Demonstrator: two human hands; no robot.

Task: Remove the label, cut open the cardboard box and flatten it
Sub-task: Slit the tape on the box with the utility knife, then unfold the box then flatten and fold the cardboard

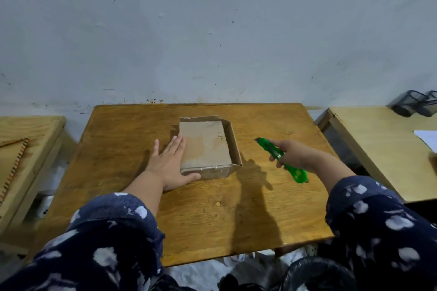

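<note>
Here, a flat, spread left hand steadies a cardboard box with illegible dark print; the right hand grips a green utility knife.

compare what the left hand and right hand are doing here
The left hand lies open and flat, palm down against the box's left side; the right hand is closed around a green cutter. The left touches the box and rests on the table; the right is held off to the box's right, touching neither. Both wear dark floral sleeves.
</note>
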